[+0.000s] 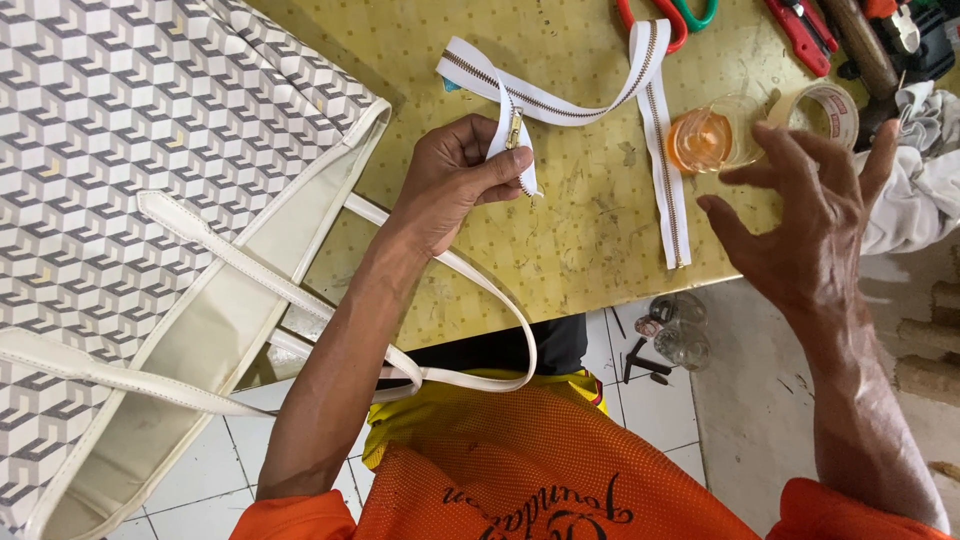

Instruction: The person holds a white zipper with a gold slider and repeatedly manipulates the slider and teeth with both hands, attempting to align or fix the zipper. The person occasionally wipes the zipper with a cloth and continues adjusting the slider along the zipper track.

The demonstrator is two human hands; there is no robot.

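My left hand [455, 178] pinches one end of a white zipper tape [590, 98] with gold teeth, thumb pressed just below the gold slider [516, 128]. The tape loops across the yellow table [580, 250] and ends near its front edge. My right hand [810, 220] hovers open above the table's right edge, fingers spread, holding nothing, close to a clear plastic cup [712, 138] with orange liquid. A tote bag [130, 200] with a grey and white cube pattern and cream handles lies at the left, hanging over the table edge.
A roll of clear tape [822, 108] sits behind my right hand. Red and green handled scissors [668, 18], a red cutter [800, 35] and a wooden handle [860, 45] lie at the back. A white cloth [920, 180] is at the right. Small glass jars [680, 335] stand on the tiled floor.
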